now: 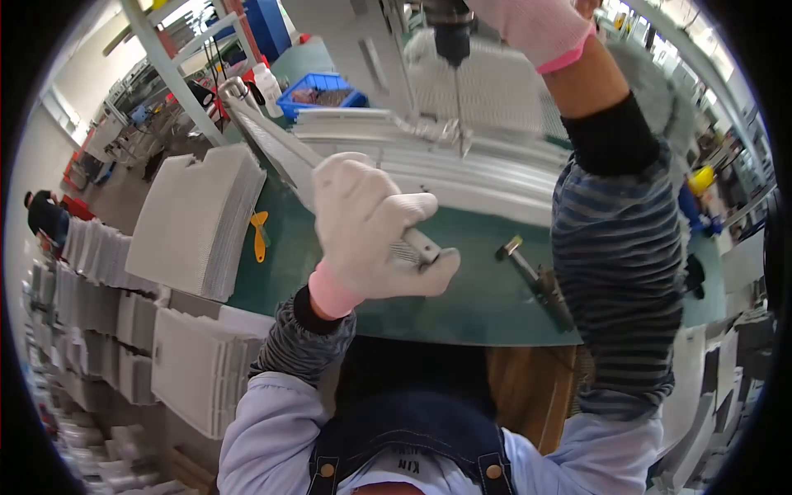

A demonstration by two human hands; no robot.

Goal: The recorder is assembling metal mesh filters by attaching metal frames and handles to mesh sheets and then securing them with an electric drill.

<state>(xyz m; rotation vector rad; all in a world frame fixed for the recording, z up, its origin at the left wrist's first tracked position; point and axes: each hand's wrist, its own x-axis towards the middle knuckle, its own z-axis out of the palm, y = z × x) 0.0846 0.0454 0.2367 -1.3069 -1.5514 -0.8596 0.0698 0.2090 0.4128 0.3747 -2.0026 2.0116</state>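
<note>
The green table (450, 320) spreads in front of the person, and everything else is placed by it. Over its left half, the left hand (363, 227), in a white glove with a pink cuff, is closed around a long framed panel (285, 148); the thumb and forefinger stand apart, with the panel's metal end showing between them. That panel slants from the table's far left side toward its middle, raised at the hand. Above the table's far side hangs a dark drill (452, 37), its thin bit pointing down at pale metal profiles (495, 186) that lie lengthwise across the table. Silvery scraps sit around the bit, though blur hides whether its tip touches metal. The right hand (540, 33), gloved alike, is raised over the table's far side, just right of the drill; the upper edge cuts it off, so I cannot tell what its fingers hold or how far they close. On the table's right half lies a hammer (525, 266), and near its left edge an orange scraper (260, 237). A blue bin (323, 91) and a white bottle (266, 89) stand at the table's far left. A stack of light panels (190, 219) leans at the table's left side
</note>
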